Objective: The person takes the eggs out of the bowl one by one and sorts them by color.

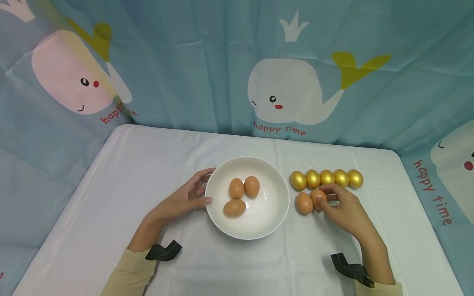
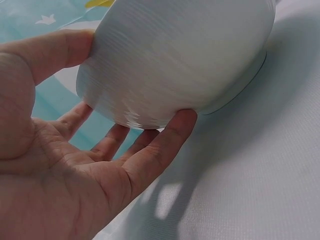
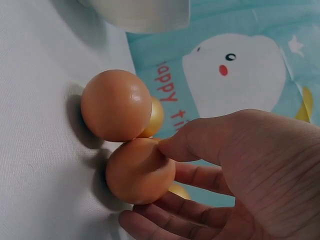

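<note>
A white bowl (image 1: pixel 268 205) stands on the table with three brown eggs (image 1: pixel 235 208) inside. My left hand (image 1: pixel 185 199) holds its left side, thumb at the rim and fingers spread along the outer wall, as the left wrist view (image 2: pixel 175 55) also shows. To the right of the bowl, my right hand (image 1: pixel 344 207) pinches a brown egg (image 3: pixel 137 172) between thumb and fingers. That egg touches another brown egg (image 1: pixel 304 203) on its left; in the right wrist view the second egg (image 3: pixel 116 105) is beyond the thumb tip.
Several golden eggs (image 1: pixel 327 177) lie in a row just behind the two brown eggs. A white cloth (image 1: pixel 229 267) covers the table. Behind it hangs a blue curtain (image 1: pixel 222 74) with whale prints. Black wrist mounts (image 1: pixel 163 250) sit at both sleeves.
</note>
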`<state>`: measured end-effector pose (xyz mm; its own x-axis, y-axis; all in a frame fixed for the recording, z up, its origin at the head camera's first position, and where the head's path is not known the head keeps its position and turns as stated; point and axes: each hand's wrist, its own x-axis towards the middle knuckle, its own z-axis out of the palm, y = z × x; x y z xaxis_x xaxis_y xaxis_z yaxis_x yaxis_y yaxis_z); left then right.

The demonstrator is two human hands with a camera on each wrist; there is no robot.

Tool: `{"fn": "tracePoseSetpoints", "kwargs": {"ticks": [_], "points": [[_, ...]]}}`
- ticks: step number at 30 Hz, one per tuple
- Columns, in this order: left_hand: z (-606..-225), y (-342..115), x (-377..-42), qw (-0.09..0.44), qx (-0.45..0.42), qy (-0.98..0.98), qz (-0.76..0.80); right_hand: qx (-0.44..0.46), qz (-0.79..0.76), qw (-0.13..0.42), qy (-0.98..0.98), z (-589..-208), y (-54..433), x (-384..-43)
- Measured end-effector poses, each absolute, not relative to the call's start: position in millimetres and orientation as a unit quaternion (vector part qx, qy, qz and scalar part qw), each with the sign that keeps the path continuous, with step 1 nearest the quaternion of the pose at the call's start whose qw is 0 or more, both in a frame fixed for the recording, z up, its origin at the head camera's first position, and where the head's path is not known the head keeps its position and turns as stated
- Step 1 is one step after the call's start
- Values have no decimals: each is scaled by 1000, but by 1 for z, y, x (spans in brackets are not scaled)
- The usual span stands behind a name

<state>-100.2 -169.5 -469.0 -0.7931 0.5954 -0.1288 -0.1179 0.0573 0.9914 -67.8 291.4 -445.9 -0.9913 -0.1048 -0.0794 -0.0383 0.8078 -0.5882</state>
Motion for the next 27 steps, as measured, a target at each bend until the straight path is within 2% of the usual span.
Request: {"fn": "tracePoseSetpoints", "kwargs": {"ticks": [12, 18, 27], "points": [[-471, -169, -101, 268, 177, 675, 664, -23, -318, 61, 946, -435, 290, -63], [-470, -171, -100, 266, 174, 681, 660, -40, -315, 15, 948, -426, 286, -61], [-468, -169, -99, 270, 172, 678, 662, -85, -323, -89, 938, -418, 266, -60]]}}
